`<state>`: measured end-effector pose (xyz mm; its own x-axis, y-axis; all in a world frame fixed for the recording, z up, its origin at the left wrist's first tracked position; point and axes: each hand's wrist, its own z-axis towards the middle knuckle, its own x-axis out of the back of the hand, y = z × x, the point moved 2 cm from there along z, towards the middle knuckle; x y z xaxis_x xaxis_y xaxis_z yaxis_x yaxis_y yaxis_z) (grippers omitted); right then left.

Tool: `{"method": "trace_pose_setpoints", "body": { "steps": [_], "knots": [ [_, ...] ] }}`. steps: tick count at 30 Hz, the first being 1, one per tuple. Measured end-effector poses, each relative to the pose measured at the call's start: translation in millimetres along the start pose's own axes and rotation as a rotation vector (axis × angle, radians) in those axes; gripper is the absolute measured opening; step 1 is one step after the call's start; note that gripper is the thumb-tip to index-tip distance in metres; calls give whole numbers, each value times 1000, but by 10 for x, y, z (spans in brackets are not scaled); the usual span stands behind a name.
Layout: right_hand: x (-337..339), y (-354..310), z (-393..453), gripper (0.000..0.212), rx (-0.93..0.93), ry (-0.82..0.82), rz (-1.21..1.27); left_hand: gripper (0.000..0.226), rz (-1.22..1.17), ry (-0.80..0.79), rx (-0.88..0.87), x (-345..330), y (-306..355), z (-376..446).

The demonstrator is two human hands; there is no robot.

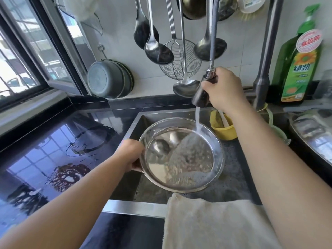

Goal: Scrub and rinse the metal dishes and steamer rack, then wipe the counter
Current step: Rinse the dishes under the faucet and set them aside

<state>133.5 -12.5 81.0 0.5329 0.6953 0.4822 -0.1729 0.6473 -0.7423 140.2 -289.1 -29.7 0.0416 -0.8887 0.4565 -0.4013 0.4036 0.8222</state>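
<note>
Rinsing now: my left hand grips the metal dish by its left rim, tilted over the sink. Right hand is wrapped round the pull-out spray head, stream hitting the upper right wall. I'd sweep the spray around the rim and keep the tilt so it drains. Dish looks shiny, shallow, water sheeting across it.

Black wet counter; pale cloth draped over sink edge.

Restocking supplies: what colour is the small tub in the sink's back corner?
Yellow; the small round plastic tub shows best in the head view.
</note>
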Motion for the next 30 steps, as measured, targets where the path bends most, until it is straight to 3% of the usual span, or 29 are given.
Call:
{"method": "trace_pose_setpoints", "body": {
  "steps": [4, 9, 12, 14, 16, 18, 22, 24, 28, 30],
  "knots": [
    [-169, -18, -27, 12, -30, -57, 318, 27, -45, -62, 87, -73, -130, 38],
    [-191, -150, -89, 18, -106, -278, 671, 36, -202, -137, 132, -181, -286, 119],
    [-106, -185, -101, 14, -120, -386, 725, 42, -259, -126, 83, -229, -274, 126],
    [-9, -171, -88, 9, -129, -429, 663, 29, -214, -71, 2, -210, -196, 119],
    [118, -151, -79, 4, -142, -428, 530, 16, -3, 33, -167, -136, -55, 102],
    [219, -108, -62, 1, -152, -368, 395, 15, 355, 155, -368, -28, 171, 13],
    [271, -36, -63, 7, -145, -260, 257, 32, 1018, 256, -656, 50, 713, -248],
    [305, -35, -30, 12, -152, -322, 226, 28, 1191, 277, -693, 37, 1036, -382],
    [548, -14, 146, 38, -177, -628, 142, 14, 1278, 259, -613, 94, 1659, -579],
    [630, 85, 245, 50, -117, -686, -178, 14, 1299, 164, -478, 124, 1862, -595]
  ]
}}
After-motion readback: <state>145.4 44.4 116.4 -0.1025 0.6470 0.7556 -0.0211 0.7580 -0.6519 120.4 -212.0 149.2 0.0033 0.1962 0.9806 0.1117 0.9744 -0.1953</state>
